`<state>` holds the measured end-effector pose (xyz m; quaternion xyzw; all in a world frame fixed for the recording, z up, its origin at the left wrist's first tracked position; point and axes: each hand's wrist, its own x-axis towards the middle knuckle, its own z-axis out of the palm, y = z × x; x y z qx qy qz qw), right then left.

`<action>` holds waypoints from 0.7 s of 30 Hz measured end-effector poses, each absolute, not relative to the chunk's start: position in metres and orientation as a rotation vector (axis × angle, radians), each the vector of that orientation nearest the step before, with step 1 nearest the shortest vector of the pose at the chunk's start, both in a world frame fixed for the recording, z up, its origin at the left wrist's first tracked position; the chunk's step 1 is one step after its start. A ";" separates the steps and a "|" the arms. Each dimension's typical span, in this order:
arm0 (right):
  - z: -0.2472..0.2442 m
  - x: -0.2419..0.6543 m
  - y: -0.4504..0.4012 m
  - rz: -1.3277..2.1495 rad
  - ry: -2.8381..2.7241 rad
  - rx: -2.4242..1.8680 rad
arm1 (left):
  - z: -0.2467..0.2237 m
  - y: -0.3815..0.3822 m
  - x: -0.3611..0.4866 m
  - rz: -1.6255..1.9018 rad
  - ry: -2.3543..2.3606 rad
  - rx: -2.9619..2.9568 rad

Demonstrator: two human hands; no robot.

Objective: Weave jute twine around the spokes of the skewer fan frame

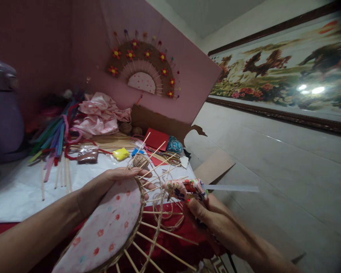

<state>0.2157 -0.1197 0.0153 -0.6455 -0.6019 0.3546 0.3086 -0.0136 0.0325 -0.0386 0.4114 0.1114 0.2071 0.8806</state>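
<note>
My left hand [125, 176] holds the upper edge of a half-round piece [108, 223] covered in pale cloth with small red flowers; its fingers reach among the thin wooden sticks [173, 237] that fan out from the curved rim. Braided twine [153, 242] runs across the sticks. My right hand [210, 214] is wrapped round a glue gun [186, 189] in flowered cloth, its nozzle pointing left at the sticks near my left fingertips. A clear glue stick [233, 188] juts from its back.
On the white sheet [14, 197] lie pipe cleaners [58, 132], crumpled cloth [98, 113], a yellow packet [121, 153], a twine ball [140, 161], scissors [173, 158] and blue yarn [174, 145]. A pink board [187, 76] with a flowered fan stands behind.
</note>
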 end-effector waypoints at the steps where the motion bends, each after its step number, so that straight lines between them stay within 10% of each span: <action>1: 0.016 0.215 -0.119 0.964 -1.596 -1.698 | -0.039 0.033 -0.014 0.425 0.221 0.859; 21: 0.015 0.215 -0.120 1.081 -1.539 -1.692 | -0.036 0.031 -0.014 0.424 0.233 0.859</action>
